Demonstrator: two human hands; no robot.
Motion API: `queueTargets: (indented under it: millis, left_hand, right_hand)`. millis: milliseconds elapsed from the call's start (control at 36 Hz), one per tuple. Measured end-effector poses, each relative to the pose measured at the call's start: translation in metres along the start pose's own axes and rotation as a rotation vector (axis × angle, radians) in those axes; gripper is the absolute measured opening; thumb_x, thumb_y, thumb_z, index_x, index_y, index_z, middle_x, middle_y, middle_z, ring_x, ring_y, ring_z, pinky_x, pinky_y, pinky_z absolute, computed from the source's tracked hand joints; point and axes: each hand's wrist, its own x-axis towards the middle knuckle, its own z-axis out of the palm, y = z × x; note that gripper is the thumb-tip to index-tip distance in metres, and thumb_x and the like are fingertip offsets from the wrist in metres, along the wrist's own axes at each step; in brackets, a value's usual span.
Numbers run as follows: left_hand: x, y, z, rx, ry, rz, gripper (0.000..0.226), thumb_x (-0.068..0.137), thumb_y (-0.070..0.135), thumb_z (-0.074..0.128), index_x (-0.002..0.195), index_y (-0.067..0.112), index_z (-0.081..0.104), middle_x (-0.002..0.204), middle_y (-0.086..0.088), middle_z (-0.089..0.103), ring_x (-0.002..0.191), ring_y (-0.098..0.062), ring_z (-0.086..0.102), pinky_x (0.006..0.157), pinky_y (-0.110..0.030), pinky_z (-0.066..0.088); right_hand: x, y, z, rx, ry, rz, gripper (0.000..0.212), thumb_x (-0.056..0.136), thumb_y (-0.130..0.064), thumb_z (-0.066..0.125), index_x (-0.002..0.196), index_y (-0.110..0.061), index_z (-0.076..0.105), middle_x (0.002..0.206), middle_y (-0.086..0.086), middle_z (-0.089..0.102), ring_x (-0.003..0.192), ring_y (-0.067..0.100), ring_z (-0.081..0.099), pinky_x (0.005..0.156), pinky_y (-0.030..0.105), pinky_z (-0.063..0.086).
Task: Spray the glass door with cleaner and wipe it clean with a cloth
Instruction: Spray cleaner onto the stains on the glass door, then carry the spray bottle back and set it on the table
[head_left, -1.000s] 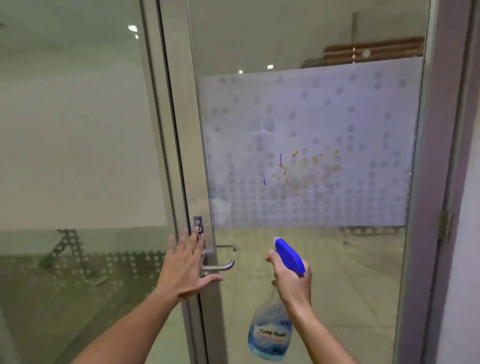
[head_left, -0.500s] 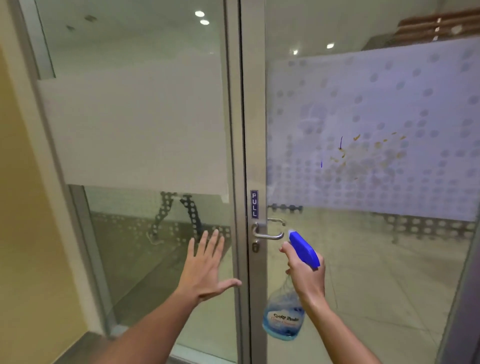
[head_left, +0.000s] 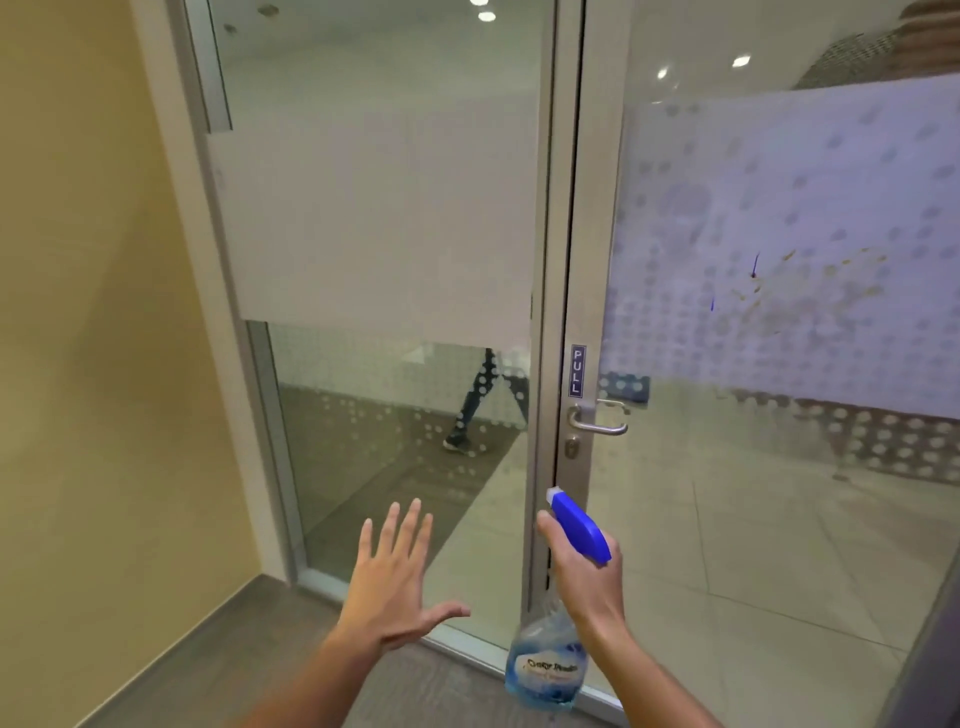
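Observation:
The glass door (head_left: 753, 493) fills the right side, with a frosted dotted band across it. Orange and blue smears (head_left: 795, 286) mark that band. My right hand (head_left: 587, 577) grips a spray bottle (head_left: 550, 660) of blue liquid with a blue trigger head (head_left: 579, 525), held low in front of the door's frame and pointing up and left. My left hand (head_left: 395, 582) is spread open in the air in front of the fixed glass panel (head_left: 374, 218), holding nothing. No cloth is in view.
A metal lever handle (head_left: 597, 423) and a "PULL" label (head_left: 577, 370) sit on the door's frame. A yellow wall (head_left: 78, 364) stands at the left. Behind the glass, a person's leg (head_left: 472, 405) shows on the tiled floor.
The view has swung left, bringing the yellow wall and fixed panel into sight. My left hand has come off the door handle area and now hovers lower and free. The bottle stays in my right hand.

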Motion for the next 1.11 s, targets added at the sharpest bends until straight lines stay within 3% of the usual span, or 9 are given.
queueTargets:
  millis: [194,278,389,500,611,806,917,1056,1111]
  left_hand:
    - [-0.07,-0.018,0.0,-0.003,0.01,-0.09,0.127,0.068,0.103,0.033,0.146,0.005,0.052,0.158,-0.016,0.043,0.145,-0.04,0.041,0.113,-0.06,0.015]
    - [-0.097,-0.025,-0.004,-0.006,-0.004,-0.144,0.131,0.068,0.104,0.028,0.153,0.006,0.042,0.163,-0.015,0.032,0.151,-0.04,0.029,0.12,-0.061,0.013]
    - [-0.129,-0.032,-0.014,0.038,-0.04,-0.213,0.134,0.067,0.105,0.018,0.161,0.01,0.023,0.169,-0.013,0.012,0.157,-0.038,0.008,0.124,-0.064,0.009]
    - [-0.158,-0.033,-0.02,0.073,-0.066,-0.278,0.134,0.065,0.106,0.012,0.163,0.014,0.012,0.171,-0.012,0.003,0.158,-0.036,0.0,0.125,-0.063,0.003]
    - [-0.182,-0.02,-0.023,0.083,-0.078,-0.357,0.131,0.068,0.105,0.018,0.163,0.016,0.008,0.171,-0.011,0.001,0.158,-0.036,-0.001,0.125,-0.062,0.003]
    - [-0.226,0.021,-0.036,0.104,-0.147,-0.497,0.13,0.069,0.104,0.019,0.163,0.015,0.003,0.171,-0.01,-0.007,0.157,-0.033,-0.01,0.125,-0.061,0.0]
    - [-0.26,0.044,-0.045,0.119,-0.182,-0.584,0.128,0.07,0.102,0.019,0.163,0.016,0.001,0.171,-0.01,-0.008,0.157,-0.033,-0.011,0.125,-0.061,0.002]
    - [-0.311,0.06,-0.056,0.144,-0.224,-0.69,0.128,0.07,0.102,0.018,0.163,0.016,0.0,0.171,-0.011,-0.009,0.157,-0.034,-0.011,0.125,-0.061,0.001]
    - [-0.334,0.065,-0.061,0.154,-0.23,-0.743,0.129,0.069,0.103,0.015,0.163,0.017,0.0,0.171,-0.01,-0.009,0.157,-0.034,-0.011,0.125,-0.061,0.001]
  right_hand:
    - [-0.045,0.002,0.026,-0.05,-0.073,0.059,0.039,0.079,-0.03,0.083,0.066,-0.012,0.05,0.064,0.003,0.043,0.062,0.021,0.042,0.062,0.037,0.04]
    - [-0.06,0.005,0.034,-0.064,-0.109,0.084,0.041,0.08,-0.032,0.083,0.076,0.0,0.057,0.065,0.002,0.049,0.061,0.018,0.046,0.065,0.043,0.048]
    - [-0.079,0.003,0.041,-0.073,-0.174,0.131,0.033,0.084,-0.027,0.081,0.073,-0.015,0.052,0.071,0.002,0.049,0.07,0.022,0.051,0.07,0.043,0.049]
    - [-0.095,0.003,0.042,-0.036,-0.257,0.14,0.045,0.085,-0.028,0.08,0.09,0.008,0.054,0.074,0.0,0.048,0.073,0.022,0.05,0.07,0.038,0.047]
    - [-0.108,-0.001,0.035,-0.022,-0.33,0.133,0.047,0.086,-0.03,0.078,0.101,0.01,0.059,0.072,-0.003,0.049,0.073,0.022,0.05,0.068,0.035,0.047]
    - [-0.137,-0.011,0.017,-0.03,-0.518,0.188,0.029,0.091,-0.028,0.073,0.073,-0.02,0.052,0.071,-0.001,0.045,0.076,0.024,0.049,0.07,0.045,0.048]
    - [-0.153,-0.002,0.011,-0.021,-0.63,0.151,0.034,0.088,-0.035,0.075,0.088,-0.003,0.065,0.078,0.012,0.058,0.069,0.02,0.052,0.062,0.031,0.046]
    - [-0.181,0.004,0.012,-0.046,-0.752,0.205,0.029,0.084,-0.044,0.077,0.096,-0.024,0.06,0.095,0.011,0.071,0.081,0.021,0.063,0.069,0.029,0.051]
    - [-0.198,-0.002,0.011,-0.025,-0.795,0.199,0.026,0.088,-0.037,0.075,0.085,-0.025,0.053,0.097,0.015,0.07,0.084,0.023,0.062,0.072,0.033,0.051]
